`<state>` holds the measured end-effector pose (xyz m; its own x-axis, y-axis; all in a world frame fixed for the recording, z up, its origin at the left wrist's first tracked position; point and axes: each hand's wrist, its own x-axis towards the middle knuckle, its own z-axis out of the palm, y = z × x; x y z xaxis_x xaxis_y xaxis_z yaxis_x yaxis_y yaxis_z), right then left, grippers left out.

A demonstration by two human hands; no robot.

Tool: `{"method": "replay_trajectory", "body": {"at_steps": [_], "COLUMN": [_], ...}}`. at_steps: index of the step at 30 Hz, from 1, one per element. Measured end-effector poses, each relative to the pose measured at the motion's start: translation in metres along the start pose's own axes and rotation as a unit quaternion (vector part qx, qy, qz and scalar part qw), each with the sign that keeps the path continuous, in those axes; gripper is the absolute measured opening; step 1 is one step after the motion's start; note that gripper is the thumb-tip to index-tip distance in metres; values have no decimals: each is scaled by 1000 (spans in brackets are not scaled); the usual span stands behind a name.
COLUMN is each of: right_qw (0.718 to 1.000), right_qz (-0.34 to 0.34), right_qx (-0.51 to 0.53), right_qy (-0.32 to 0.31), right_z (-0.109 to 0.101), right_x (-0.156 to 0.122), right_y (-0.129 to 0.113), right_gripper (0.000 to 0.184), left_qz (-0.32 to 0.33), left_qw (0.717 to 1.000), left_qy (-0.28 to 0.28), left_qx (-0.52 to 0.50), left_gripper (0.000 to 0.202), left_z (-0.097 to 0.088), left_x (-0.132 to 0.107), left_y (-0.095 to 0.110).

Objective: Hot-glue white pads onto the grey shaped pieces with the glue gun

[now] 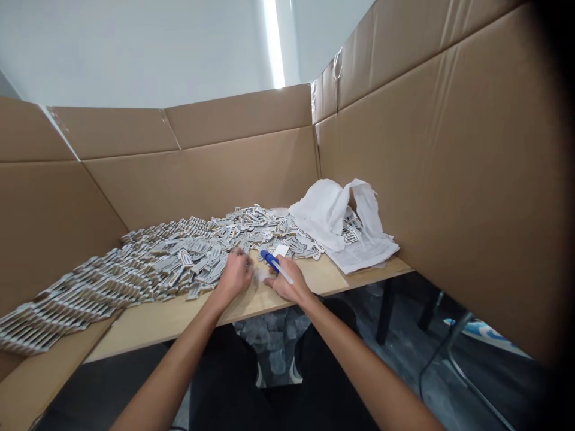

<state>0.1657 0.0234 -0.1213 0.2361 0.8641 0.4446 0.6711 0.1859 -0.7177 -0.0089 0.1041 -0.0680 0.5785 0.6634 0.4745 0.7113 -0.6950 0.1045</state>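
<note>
In the head view, I see both hands at the near edge of the counter (314, 274), in front of a wide pile of flat pieces (171, 263) in grey and white. The right hand (287, 286) is closed on a pen (275, 267), which lies across the top of its fingers. The left hand (236, 276) is curled with the fingers bent down at the border of the pile; whether it pinches a piece, I cannot tell. Between the two hands there is a small pale thing (260, 275), too blurred to name. A small white card (281, 250) lies just beyond the pen.

The pen has its long axis on a diagonal. The blue end points away and to the left, toward the pile, and the white barrel runs back to the right over the hand. I judge it to be light, stiff and rather smooth, so the best hold is on the middle of the barrel, where it will not turn between the fingers. The flat pieces seem thin and light, and they overlap, so one is easily dragged with its neighbours.

To the right a crumpled white plastic bag (326, 215) rests on a printed sheet (366, 252). Cardboard walls (426, 179) close the counter on three sides
</note>
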Motion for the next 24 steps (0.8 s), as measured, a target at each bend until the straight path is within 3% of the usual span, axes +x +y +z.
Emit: {"method": "replay_trajectory", "body": {"at_steps": [7,13,18,24], "right_qw": [999,999,990,977], "right_qz": [-3,-3,23,83], "right_qx": [-33,45,124,173], "right_qy": [-4,7,58,97], "right_z": [1,-6,-10,-9], "right_x": [-3,-3,-2,1], "right_y": [-2,-4,-4,0], "right_gripper": [30,17,11,8], "left_qz": [-128,-208,-252,-274], "left_qw": [968,874,839,836], "left_qy": [77,80,86,87], "left_qx": [-203,-431,-474,-467], "left_gripper": [20,31,33,34], "left_z": [2,15,15,12], "left_x": [-43,-54,-51,-50], "left_y": [9,18,19,24]}}
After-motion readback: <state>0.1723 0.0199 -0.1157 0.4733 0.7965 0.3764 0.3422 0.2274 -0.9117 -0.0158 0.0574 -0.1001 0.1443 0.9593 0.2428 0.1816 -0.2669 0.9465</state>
